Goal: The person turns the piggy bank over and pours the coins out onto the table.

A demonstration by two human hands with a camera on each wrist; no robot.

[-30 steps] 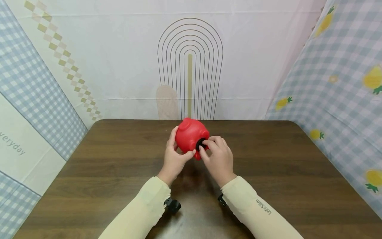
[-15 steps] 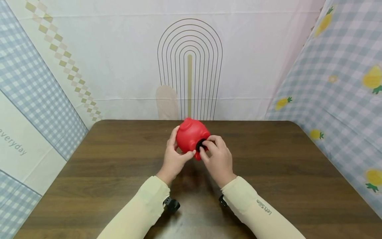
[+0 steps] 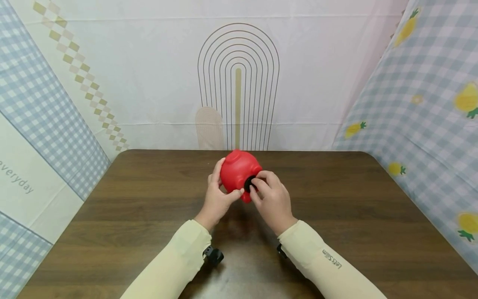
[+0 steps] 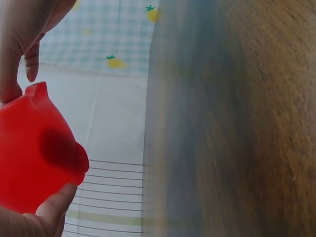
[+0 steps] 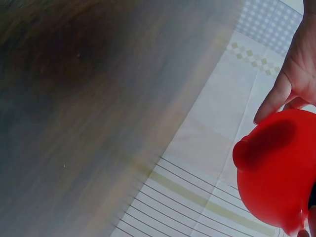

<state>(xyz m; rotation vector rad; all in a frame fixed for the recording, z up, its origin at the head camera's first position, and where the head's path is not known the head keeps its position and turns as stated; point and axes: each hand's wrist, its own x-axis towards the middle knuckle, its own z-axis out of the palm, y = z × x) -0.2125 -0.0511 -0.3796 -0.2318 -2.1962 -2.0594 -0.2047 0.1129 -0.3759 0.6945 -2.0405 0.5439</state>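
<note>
A round, shiny red piggy bank with stubby feet is held above the far middle of the table, its underside tilted toward the right hand. My left hand grips it from the left, thumb near the underside and fingers along the far side. At the underside, the thumb and fingers of my right hand pinch at a black round plug, partly covering it. In the left wrist view the piggy bank shows its smooth side. The right wrist view has the piggy bank at the right edge, with the plug mostly cut off.
A dark brown wooden table lies below the hands. Behind it hangs a white cloth with line arches. A checked cloth with pineapples borders the right side, and a blue checked cloth the left.
The piggy bank has dropped very slightly and turned a little. The right fingers have shifted a bit on the black plug; the left hand keeps its grip.
</note>
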